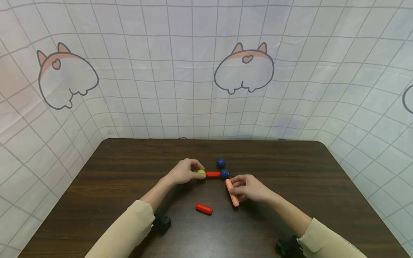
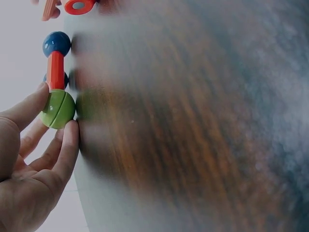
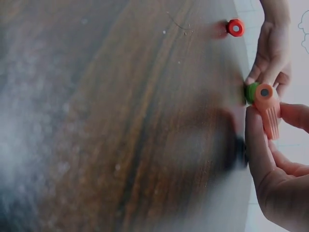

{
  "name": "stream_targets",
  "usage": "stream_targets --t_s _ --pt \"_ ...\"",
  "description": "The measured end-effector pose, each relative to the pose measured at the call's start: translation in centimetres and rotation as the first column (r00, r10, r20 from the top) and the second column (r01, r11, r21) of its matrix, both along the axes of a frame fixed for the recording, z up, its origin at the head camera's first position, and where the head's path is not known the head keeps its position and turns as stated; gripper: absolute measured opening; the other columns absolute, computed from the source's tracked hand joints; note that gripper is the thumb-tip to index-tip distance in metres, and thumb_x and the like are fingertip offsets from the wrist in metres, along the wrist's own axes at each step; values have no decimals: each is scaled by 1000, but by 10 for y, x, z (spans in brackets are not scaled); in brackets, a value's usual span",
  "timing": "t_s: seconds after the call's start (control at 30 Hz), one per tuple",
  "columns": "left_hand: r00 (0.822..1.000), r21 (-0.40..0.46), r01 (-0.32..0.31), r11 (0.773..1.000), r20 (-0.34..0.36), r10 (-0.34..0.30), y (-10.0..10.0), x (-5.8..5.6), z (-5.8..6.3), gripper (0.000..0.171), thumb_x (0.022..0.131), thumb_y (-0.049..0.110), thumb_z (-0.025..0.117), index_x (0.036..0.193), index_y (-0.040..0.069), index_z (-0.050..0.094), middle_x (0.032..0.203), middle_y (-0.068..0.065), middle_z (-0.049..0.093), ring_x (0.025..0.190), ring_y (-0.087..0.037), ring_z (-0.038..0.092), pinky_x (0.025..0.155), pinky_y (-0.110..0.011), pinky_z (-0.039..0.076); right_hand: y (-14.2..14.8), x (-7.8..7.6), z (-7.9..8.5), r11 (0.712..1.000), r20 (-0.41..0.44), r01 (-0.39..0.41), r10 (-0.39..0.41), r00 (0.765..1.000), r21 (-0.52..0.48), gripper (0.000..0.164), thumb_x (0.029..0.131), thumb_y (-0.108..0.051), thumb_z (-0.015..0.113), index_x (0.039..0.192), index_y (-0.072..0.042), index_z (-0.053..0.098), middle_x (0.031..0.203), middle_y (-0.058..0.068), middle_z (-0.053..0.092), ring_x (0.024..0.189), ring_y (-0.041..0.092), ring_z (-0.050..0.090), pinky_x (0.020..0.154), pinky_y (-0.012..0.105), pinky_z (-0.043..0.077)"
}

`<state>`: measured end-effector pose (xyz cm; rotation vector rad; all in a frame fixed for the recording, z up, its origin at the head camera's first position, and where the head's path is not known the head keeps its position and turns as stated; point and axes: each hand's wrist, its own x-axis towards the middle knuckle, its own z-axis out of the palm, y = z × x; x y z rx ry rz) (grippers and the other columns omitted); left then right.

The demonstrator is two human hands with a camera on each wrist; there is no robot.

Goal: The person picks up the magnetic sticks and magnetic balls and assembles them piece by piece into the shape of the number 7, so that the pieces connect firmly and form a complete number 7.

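My left hand (image 1: 186, 172) pinches a green ball (image 2: 59, 108) between thumb and fingers. From that ball a short red rod (image 1: 213, 174) runs right to a dark blue ball (image 1: 224, 174), the three joined in a row low over the table. My right hand (image 1: 253, 188) grips a longer peach-coloured rod (image 1: 232, 193), its far end close to the blue ball. A round metallic disc shows in the peach rod's end in the right wrist view. Just behind the row sits a second blue ball (image 1: 221, 163).
A loose red rod (image 1: 204, 209) lies nearer the front of the dark wooden table (image 1: 129, 161), between the forearms. Black wrist devices (image 1: 161, 223) sit under both sleeves. A white gridded curtain (image 1: 180, 71) with cartoon animals hangs behind the table and along its sides.
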<state>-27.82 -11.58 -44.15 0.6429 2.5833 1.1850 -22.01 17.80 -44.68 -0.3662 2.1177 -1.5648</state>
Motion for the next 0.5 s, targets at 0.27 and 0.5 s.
stream_targets --t_s 0.27,0.5 --pt "1000 -6 -8 1000 1 8 0 0 1 24 92 22 81 110 7 74 96 0 67 87 -17 59 76 -34 50 -4 -2 -3 999 47 41 -40 998 -13 54 98 -10 70 138 17 48 122 22 62 95 24 68 79 42 60" --pt "1000 -10 -4 1000 -2 4 0 -1 0 25 92 22 81 110 7 74 96 0 67 86 -16 59 76 -34 50 -8 -8 -7 996 86 76 -73 994 -36 55 100 -10 68 140 19 45 122 21 65 98 23 68 81 40 59"
